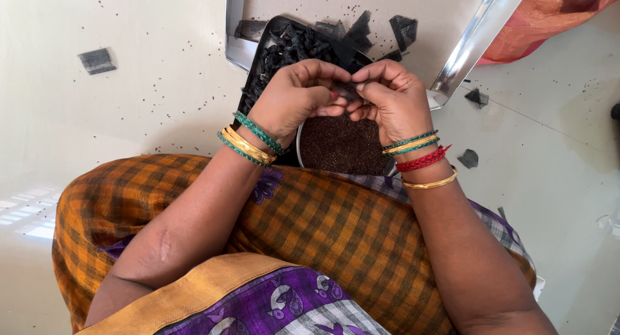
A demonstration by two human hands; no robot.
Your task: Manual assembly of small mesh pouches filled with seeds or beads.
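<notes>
My left hand [298, 97] and my right hand [389, 97] meet over my lap, and their fingertips pinch a small dark pod piece [347, 90] between them. Directly below the hands stands a round steel bowl [301, 148] filled with fine dark brown seeds [342, 144]. Behind the hands lies a black tray [258, 57] heaped with dark dried pods. Both wrists wear green and gold bangles, and the right also has a red thread band.
A large steel tray [465, 48] with a few dark pod scraps lies at the top. Loose scraps [97, 60] and seed specks dot the pale floor on both sides. An orange cloth [549, 15] sits at the top right. My orange checked garment fills the foreground.
</notes>
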